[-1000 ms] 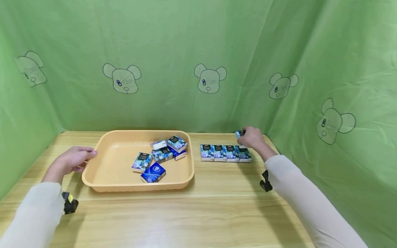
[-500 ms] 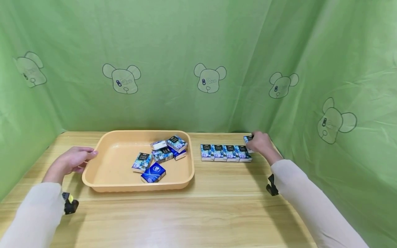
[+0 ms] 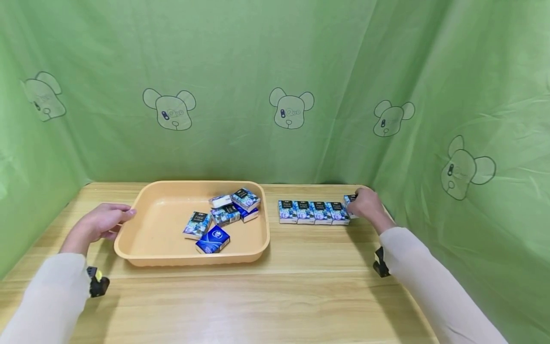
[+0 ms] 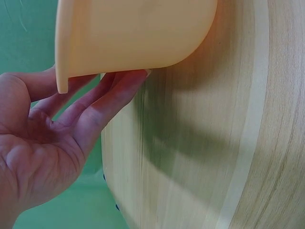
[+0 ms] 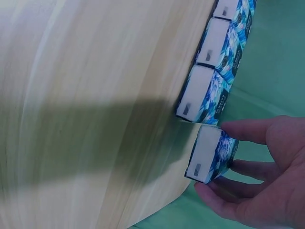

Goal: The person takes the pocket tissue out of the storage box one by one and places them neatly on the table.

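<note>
At the right end of a row of several tissue packs (image 3: 304, 211), my right hand (image 3: 368, 206) pinches another tissue pack (image 5: 205, 152) between thumb and fingers. Its floral face is partly covered by the hand in the head view. The right wrist view shows a small gap between this pack and the end of the row. My left hand (image 3: 103, 222) holds the left rim of a yellow-orange plastic tray (image 3: 193, 261). In the left wrist view the thumb is partly hidden behind the rim and the fingers (image 4: 112, 102) lie against the tray's outer wall.
Inside the tray lie several loose tissue packs, some floral, like this one (image 3: 198, 225), and some plain blue, like this one (image 3: 213, 240). A green curtain (image 3: 232, 148) with bear-head prints encloses the wooden table (image 3: 240, 306) at the back and sides.
My right hand has moved the tissue pack right and toward me, from behind the row to beside its right end. My left hand and the tray have stayed in place.
</note>
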The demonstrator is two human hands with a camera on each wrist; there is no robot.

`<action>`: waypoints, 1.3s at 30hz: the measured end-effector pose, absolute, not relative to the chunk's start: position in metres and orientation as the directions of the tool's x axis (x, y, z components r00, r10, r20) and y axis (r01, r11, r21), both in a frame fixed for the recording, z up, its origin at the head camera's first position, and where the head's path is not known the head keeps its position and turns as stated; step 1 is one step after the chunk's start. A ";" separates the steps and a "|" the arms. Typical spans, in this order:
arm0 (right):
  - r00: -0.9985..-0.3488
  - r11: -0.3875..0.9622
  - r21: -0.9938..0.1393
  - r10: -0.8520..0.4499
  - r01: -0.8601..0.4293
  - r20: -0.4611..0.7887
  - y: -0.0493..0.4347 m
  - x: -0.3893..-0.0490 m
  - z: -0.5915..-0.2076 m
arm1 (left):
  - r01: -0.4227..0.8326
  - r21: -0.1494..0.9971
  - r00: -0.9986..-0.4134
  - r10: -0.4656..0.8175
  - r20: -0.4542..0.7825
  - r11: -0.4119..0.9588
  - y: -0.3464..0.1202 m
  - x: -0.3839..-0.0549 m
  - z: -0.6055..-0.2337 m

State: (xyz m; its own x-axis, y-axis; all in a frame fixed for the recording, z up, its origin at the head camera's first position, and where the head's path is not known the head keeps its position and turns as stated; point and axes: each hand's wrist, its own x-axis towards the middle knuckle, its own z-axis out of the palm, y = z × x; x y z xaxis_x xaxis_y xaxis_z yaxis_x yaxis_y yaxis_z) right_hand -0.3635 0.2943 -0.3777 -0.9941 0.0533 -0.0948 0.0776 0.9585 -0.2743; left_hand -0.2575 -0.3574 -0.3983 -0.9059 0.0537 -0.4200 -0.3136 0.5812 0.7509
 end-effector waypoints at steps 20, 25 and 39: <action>-0.994 0.967 -0.244 0.054 0.076 -0.095 0.301 -0.365 -0.392 | -0.309 0.744 -0.909 0.047 -0.414 0.593 -0.357 -0.257 -0.397; -0.995 0.972 -0.229 0.029 0.049 -0.092 0.302 -0.367 -0.395 | -0.311 0.748 -0.908 0.047 -0.415 0.587 -0.358 -0.257 -0.399; -0.990 0.974 -0.215 0.048 0.076 -0.133 0.304 -0.369 -0.401 | -0.320 0.748 -0.906 0.043 -0.421 0.581 -0.357 -0.257 -0.397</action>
State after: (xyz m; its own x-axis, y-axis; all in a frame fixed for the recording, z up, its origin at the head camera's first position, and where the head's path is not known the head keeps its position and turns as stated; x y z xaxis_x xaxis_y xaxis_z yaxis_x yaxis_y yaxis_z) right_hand -0.3688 0.3038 -0.4011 -0.9899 0.0481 -0.1333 0.0763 0.9736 -0.2152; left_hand -0.2568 -0.3568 -0.3971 -0.9062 0.0426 -0.4208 -0.3201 0.5812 0.7481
